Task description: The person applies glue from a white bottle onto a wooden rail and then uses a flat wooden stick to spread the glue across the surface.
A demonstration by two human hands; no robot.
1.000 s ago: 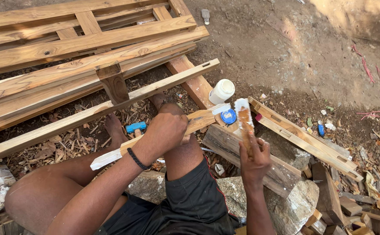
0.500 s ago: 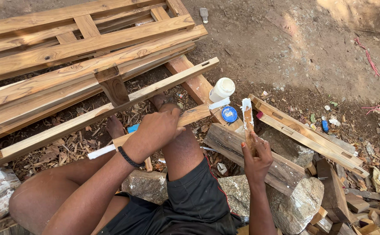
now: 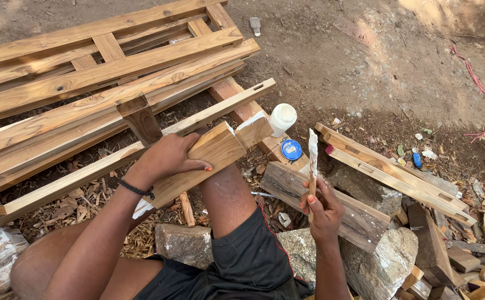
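Wood block with a glue-white tenon, tilted over my knee.

My left hand (image 3: 167, 158) has its grip wrapped tight around the wood block (image 3: 212, 155), its white-coated tenon end pointing up toward the white glue bottle (image 3: 282, 118) and the blue lid (image 3: 291, 149) on the ground. My right hand (image 3: 323, 208) pinches a thin stick (image 3: 312, 161), upright and smeared white. I sit on rough stones (image 3: 376, 261); long timber frames (image 3: 103, 83) lie beyond.

left hand (image 3: 167, 158) gripping wood piece (image 3: 209, 158), right hand (image 3: 323, 208) holding stick (image 3: 312, 158)
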